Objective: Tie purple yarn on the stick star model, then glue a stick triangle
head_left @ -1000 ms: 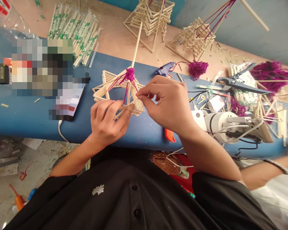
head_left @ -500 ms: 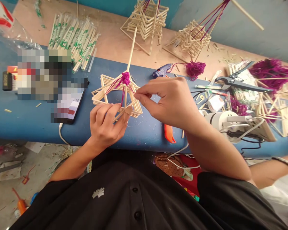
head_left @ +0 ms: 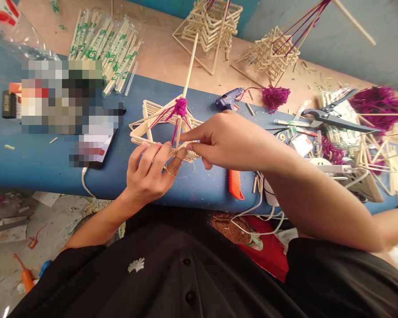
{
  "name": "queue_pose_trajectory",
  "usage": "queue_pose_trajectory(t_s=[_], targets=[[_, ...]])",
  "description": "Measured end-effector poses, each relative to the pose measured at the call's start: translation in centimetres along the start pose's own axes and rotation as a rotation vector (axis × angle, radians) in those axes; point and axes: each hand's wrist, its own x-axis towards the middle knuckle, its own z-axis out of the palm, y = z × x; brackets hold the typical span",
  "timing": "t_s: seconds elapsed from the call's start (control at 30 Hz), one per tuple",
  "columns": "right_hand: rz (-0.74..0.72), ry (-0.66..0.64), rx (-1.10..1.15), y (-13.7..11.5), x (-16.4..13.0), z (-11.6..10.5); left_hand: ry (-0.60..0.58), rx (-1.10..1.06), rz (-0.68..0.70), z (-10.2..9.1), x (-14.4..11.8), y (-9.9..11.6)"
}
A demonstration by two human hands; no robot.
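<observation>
A frame of stacked pale wooden sticks (head_left: 147, 115) rests on the blue tabletop in front of me. A long tapered stick (head_left: 190, 66) rises from its top, where purple yarn (head_left: 181, 107) is wound into a knot, with strands running down to the frame. My left hand (head_left: 149, 172) is closed on the frame's near edge, thumb and fingers pinching it. My right hand (head_left: 225, 139) is at the near right corner, its fingertips in a pinch close to the left thumb. What lies between those right fingertips is hidden. A thin thread-like loop hangs by the left thumb.
Wrapped chopsticks (head_left: 109, 55) and a phone (head_left: 94, 145) lie left. A glue gun (head_left: 226, 100), yarn ball (head_left: 276, 98) and shears (head_left: 334, 119) lie right. Two finished-looking stick structures (head_left: 210, 26) stand behind. An orange comb (head_left: 235, 184) and power strip (head_left: 323, 164) are nearby.
My right hand has moved left and down, from the strands at the frame's right side to the near corner beside my left thumb. The left hand keeps its hold.
</observation>
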Motion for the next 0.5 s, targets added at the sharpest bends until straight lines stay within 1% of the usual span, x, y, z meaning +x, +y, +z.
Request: queue_pose_trajectory(t_s=[0.1,0.2,0.33,0.5], targets=[[-0.007,-0.059,0.015,-0.1,0.2,-0.1,0.0,-0.011,-0.001,0.1,-0.3,0.1],[0.004,-0.09,0.026,-0.2,0.5,-0.2,-0.008,-0.026,0.001,0.1,-0.5,0.1],[-0.028,-0.145,0.031,-0.2,0.8,-0.3,-0.02,-0.026,0.011,-0.1,-0.4,0.0],[-0.055,-0.106,0.053,0.2,1.1,0.0,-0.012,-0.023,0.019,-0.1,-0.3,0.0]])
